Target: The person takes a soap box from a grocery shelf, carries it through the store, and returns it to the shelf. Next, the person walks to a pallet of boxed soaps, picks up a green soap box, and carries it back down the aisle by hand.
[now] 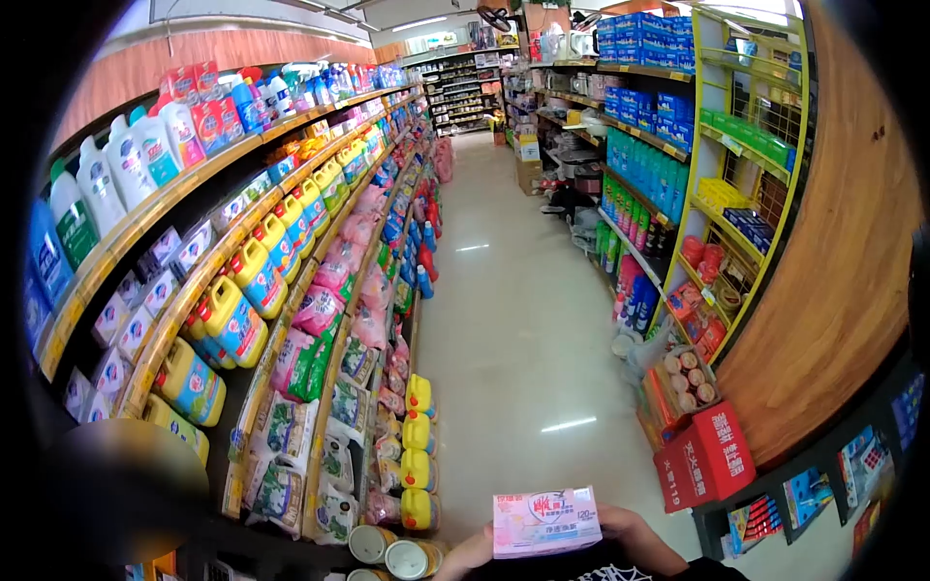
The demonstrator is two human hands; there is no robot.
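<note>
A pink-and-white box (547,523) with red and blue print is held up at the bottom middle of the head view. My left hand (472,556) grips its left side, and my right hand (620,528) grips the right. Most of the fingers are hidden behind the box, so both hands show only in part. Just left of my left hand stand several round tubs (407,560) with pale lids.
On the left runs a long shelf (184,194) of detergent bottles, soap boxes and bags. An aisle floor (494,320) stretches ahead. At right are a red fire-extinguisher box (705,455), a yellow rack (702,126) and a wooden panel (833,232).
</note>
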